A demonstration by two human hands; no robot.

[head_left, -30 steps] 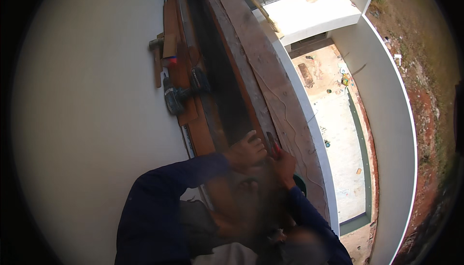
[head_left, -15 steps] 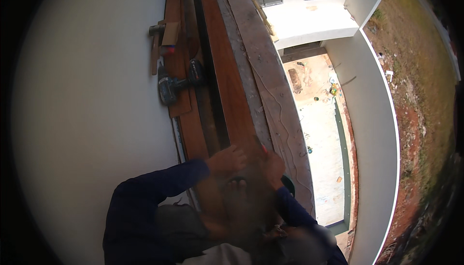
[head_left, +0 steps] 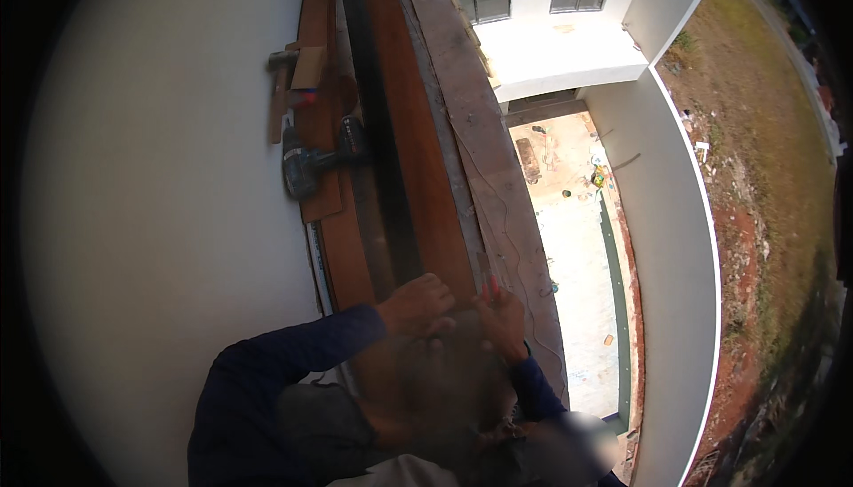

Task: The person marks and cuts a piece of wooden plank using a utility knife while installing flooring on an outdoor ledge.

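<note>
My right hand (head_left: 503,323) is closed on a red-handled tool (head_left: 491,288) with a flat, dull blade pointing away from me; its exact kind is unclear. To its left, my left hand (head_left: 416,306) is curled closed over the near end of the black strip (head_left: 384,140), and whatever its fingers hold is hidden. Under and ahead of both hands run long red-brown wooden planks (head_left: 416,123), with the black strip between them. The area just below my hands is dim and blurred.
A cordless drill (head_left: 302,171) lies on the left planks, beyond it a hammer (head_left: 278,100) and a small wood block (head_left: 308,67). A white wall (head_left: 169,176) rises at left. Right of the planks runs a rough ledge (head_left: 484,149) with a thin cord, then a drop to a courtyard (head_left: 577,309).
My right hand has turned, so the tool's red handle and blade show more clearly. My left hand stays curled in nearly the same place. The whole view has shifted slightly.
</note>
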